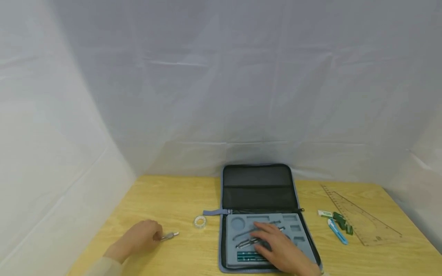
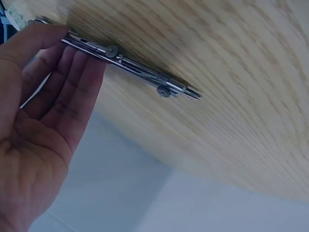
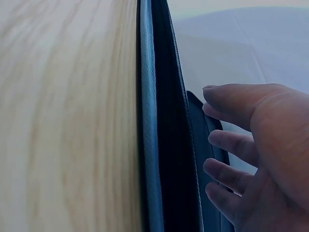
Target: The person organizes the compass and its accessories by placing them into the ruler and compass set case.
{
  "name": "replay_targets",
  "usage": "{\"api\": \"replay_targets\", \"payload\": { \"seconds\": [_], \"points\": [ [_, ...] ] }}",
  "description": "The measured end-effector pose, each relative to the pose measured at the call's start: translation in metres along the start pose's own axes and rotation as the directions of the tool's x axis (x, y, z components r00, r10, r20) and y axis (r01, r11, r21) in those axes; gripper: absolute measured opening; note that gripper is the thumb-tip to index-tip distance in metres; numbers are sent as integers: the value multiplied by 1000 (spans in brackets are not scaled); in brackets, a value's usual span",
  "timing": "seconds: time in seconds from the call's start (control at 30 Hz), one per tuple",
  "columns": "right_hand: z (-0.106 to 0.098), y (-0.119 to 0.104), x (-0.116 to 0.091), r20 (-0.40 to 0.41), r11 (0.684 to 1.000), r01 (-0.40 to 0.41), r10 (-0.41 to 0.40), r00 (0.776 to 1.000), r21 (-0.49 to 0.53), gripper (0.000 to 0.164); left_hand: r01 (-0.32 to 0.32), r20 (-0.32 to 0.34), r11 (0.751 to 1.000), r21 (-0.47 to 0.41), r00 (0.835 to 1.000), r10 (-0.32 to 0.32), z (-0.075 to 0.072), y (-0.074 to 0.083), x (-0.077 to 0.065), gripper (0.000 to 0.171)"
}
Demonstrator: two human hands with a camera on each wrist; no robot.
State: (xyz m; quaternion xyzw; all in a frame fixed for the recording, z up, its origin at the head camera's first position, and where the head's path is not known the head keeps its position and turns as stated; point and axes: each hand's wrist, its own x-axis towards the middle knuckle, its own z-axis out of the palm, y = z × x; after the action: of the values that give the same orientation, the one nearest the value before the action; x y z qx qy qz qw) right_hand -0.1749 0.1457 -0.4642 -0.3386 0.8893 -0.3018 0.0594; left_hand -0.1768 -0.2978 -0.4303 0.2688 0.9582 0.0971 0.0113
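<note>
My left hand (image 1: pixel 143 234) is low over the left part of the table. It pinches a metal drawing compass (image 2: pixel 140 67) between thumb and fingertips, with the legs pointing away from the palm. Over the grey tray (image 1: pixel 232 241) of an unzipped case is my right hand (image 1: pixel 276 245), its fingers spread and slightly bent. Nothing shows in its grasp in the right wrist view. Under and beside its fingers, another metal compass (image 1: pixel 246 243) lies in a slot, with dark green pencil-like sticks (image 1: pixel 248 256) below it. The hand hides part of the tray.
A clear tape roll (image 1: pixel 200 221) lies left of the case, whose black lid (image 1: pixel 257 188) leans up behind. To the right are an eraser (image 1: pixel 324 214), a blue cutter (image 1: pixel 337 231), small green pieces (image 1: pixel 340 220) and a transparent set square (image 1: pixel 369 222). White sheeting surrounds the table.
</note>
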Motion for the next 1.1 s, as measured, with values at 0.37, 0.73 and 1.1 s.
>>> {"api": "replay_targets", "payload": {
  "seconds": [0.37,0.73,1.1],
  "points": [
    [-11,10,-13,-52,1000,-19,18,998,-17,40,8,-25,997,-80,1000,-10,-6,12,20,13],
    [-17,18,-26,-84,999,-32,30,996,-23,43,-110,-43,988,-106,993,106,-14,42,56,11],
    [-22,29,-38,-158,996,-49,38,987,-68,38,-194,-54,978,-75,980,190,-15,87,102,13]
  ]
}}
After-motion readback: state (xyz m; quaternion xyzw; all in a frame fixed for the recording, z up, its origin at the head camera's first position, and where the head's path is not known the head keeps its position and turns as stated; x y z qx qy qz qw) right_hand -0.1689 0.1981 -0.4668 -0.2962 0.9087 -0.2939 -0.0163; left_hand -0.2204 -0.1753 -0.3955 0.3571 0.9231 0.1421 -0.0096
